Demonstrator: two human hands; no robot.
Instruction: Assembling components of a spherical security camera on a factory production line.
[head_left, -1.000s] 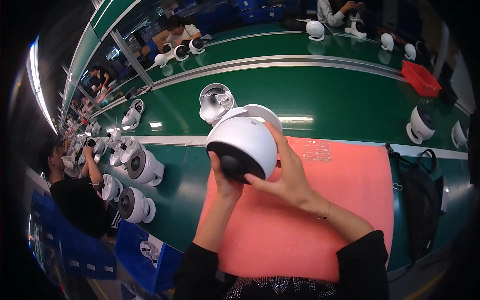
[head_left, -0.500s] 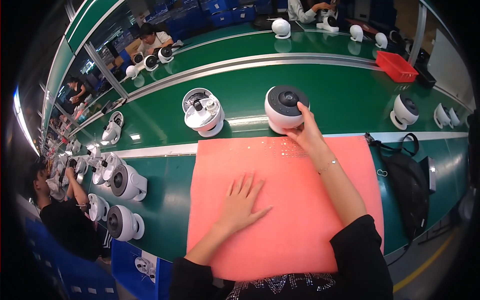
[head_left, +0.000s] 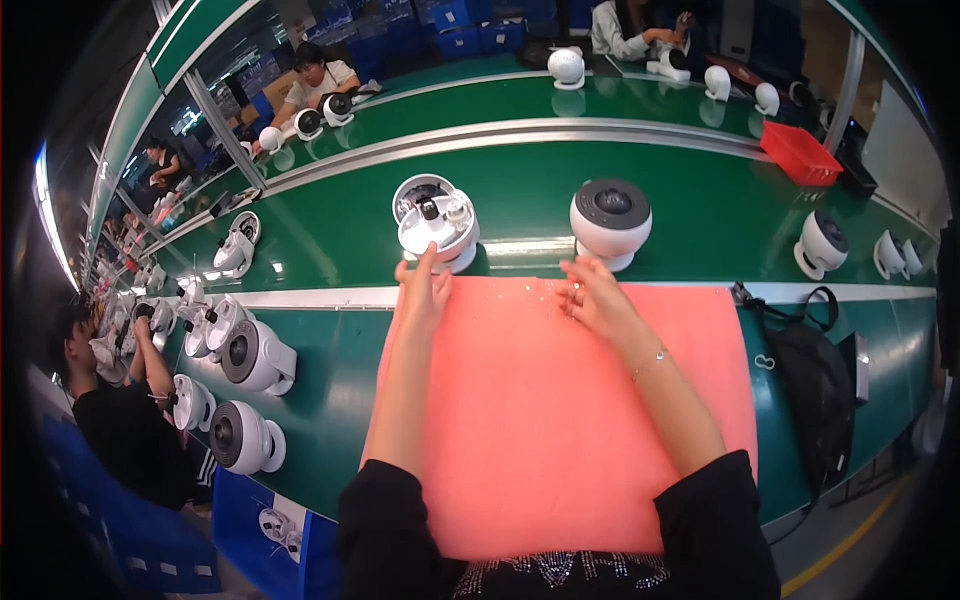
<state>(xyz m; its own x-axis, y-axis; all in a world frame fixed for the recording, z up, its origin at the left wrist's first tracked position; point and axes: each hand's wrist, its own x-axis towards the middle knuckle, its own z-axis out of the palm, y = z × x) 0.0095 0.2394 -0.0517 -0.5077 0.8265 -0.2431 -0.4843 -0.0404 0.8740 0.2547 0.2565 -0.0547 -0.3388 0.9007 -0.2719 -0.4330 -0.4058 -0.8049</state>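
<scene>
Two white, round-bodied camera-like devices stand on the green belt just past a pink mat (head_left: 540,420). The left device (head_left: 437,228) has its housing open, showing a black part and inner fittings. My left hand (head_left: 424,295) is at its near side with fingers spread; the index fingertip overlaps its lower edge, and I cannot tell whether it touches. The right device (head_left: 610,228) is closed, with a dark round face tilted upward. Just in front of its base my right hand (head_left: 603,310) has loosely bent, parted fingers and holds nothing. Small shiny dots lie along the mat's far edge.
Several similar white devices (head_left: 255,357) crowd the bench at left, beside a co-worker in black (head_left: 125,430). A blue bin (head_left: 235,520) sits below. At right are a black bag (head_left: 815,390), another device (head_left: 822,245) and a red tray (head_left: 800,153). People work beyond the rail.
My right hand has let go of the closed device and drawn back toward the mat; that device stands upright on its base. My left hand has risen from the mat to the open device.
</scene>
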